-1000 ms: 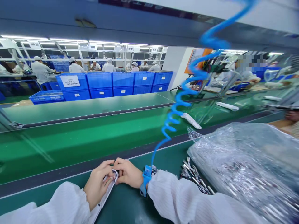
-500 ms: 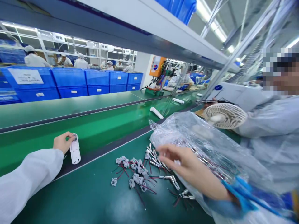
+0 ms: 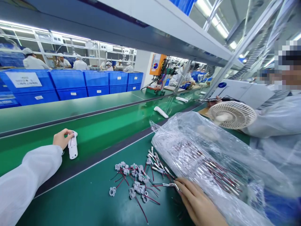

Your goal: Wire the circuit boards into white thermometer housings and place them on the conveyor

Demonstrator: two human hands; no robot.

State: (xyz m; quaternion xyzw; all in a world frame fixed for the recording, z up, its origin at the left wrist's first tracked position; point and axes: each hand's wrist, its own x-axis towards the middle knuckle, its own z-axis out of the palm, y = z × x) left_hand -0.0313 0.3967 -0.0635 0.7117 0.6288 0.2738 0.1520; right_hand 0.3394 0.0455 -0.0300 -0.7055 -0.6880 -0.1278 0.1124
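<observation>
My left hand (image 3: pixel 62 138) pinches the upper end of a white plastic handle shell (image 3: pixel 73 147) over the near edge of the green belt. My right hand (image 3: pixel 196 201) reaches down beside a clear plastic bag, fingers stretched out, with the fingertips at some silvery metal cylinders with wires (image 3: pixel 173 185). Its thumb is hidden. More such cylinders (image 3: pixel 157 161) lie in a loose pile just beyond. Left of them is a scatter of small whitish plastic ring pieces (image 3: pixel 138 187) with red and black wires.
The clear plastic bag (image 3: pixel 185 157) holds many wired metal cylinders. White handle pieces (image 3: pixel 161 112) lie farther along the green belt (image 3: pixel 113 125). At the right a co-worker (image 3: pixel 282 116) sits by a white fan-like grille (image 3: pixel 232 114). Blue bins (image 3: pixel 68 78) line the far side; a shelf hangs overhead.
My right hand has come down and nearer to me, from above the cylinder pile to the cylinders by the bag's edge. My left hand still holds the handle shell, slightly higher in view.
</observation>
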